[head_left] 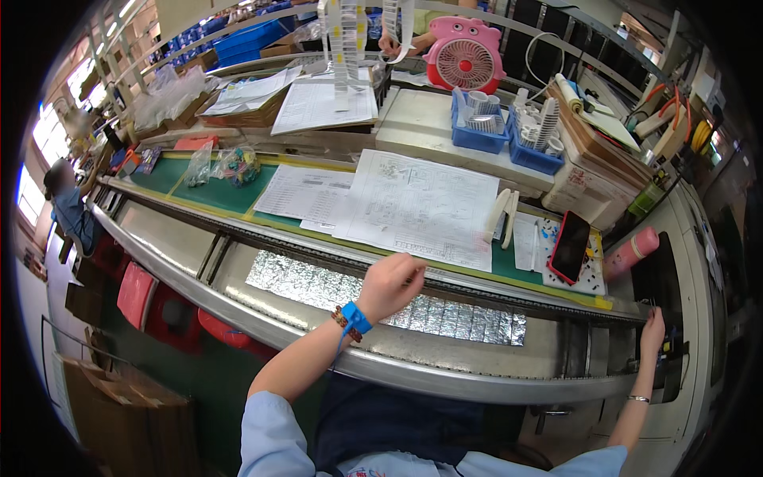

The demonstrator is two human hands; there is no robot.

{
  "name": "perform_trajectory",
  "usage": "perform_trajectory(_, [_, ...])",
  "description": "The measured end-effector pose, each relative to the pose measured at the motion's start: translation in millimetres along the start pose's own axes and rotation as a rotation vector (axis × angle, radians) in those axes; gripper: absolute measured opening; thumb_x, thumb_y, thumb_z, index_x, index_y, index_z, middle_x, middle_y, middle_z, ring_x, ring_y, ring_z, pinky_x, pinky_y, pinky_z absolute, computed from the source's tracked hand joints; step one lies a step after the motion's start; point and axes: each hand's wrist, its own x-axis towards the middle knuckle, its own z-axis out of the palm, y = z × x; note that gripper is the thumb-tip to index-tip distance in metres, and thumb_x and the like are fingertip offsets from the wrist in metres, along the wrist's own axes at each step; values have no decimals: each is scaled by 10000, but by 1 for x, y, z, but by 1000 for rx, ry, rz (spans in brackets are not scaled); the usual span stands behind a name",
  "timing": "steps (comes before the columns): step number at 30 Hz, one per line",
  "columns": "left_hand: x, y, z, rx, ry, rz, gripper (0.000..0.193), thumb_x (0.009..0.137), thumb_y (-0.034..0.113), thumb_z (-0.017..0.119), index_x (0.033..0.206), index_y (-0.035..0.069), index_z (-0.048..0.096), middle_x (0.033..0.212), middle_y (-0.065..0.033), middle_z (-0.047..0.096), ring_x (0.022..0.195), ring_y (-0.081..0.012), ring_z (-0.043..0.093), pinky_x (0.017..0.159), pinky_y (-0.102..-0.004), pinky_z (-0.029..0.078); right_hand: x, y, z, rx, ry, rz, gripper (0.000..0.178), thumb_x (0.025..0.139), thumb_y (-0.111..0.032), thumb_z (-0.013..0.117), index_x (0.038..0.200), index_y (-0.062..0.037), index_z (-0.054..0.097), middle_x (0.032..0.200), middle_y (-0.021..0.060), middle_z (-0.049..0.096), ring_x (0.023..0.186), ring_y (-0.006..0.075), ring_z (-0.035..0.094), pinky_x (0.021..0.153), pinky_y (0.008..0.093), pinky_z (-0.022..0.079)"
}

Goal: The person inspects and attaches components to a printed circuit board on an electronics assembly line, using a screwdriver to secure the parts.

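Observation:
My left hand point(391, 285), a blue band and a beaded bracelet on its wrist, hovers over the conveyor's near rail line with fingers curled together; whatever they may hold is hidden. Under it lies a foil-covered strip point(445, 319) in the conveyor bed. Far to the right, my right hand point(653, 330) reaches the end of the conveyor rail point(588, 312), beside the opening of a pale machine point(691, 334). Its fingers are pressed together at the rail's end, and what is between them is too small to make out.
Behind the rail, a green ledge carries paper drawings point(421, 203), white tweezers point(501, 215), a red-edged phone point(569, 248) and a pink bottle point(632, 253). Blue bins point(479, 127) and a pink fan point(465, 56) stand further back. Red stools point(137, 294) and cartons point(127, 413) sit at lower left.

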Motion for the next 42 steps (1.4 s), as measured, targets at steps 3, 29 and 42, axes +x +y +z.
perform_trajectory(3, [11, 23, 7, -49, -100, 176, 140, 718, 26, 624, 849, 39, 578, 714, -85, 554, 639, -258, 558, 546, -349, 451, -12, -128, -51, 534, -60, -68, 164, 931, -116, 431, 1013, 6, 503, 933, 141, 605, 858, 222, 609, 758, 304, 463])
perform_trajectory(29, [-11, 32, 36, -222, -274, -10, 369, 766, 188, 634, 1037, 17, 452, 869, -117, 522, 793, -291, 547, 647, -361, 471, -127, -406, 5, 1322, -603, -268, 146, 924, -154, 478, 932, -20, 536, 715, 6, 537, 584, 48, 457, 525, 191, 369])
perform_trajectory(42, [-15, 20, 43, -349, -403, -27, 191, 787, 190, 603, 856, 30, 526, 764, -122, 543, 732, -304, 552, 640, -399, 455, -130, -405, -6, 1276, -629, -355, 178, 926, -157, 451, 961, -22, 561, 692, 5, 545, 568, 51, 463, 512, 196, 373])
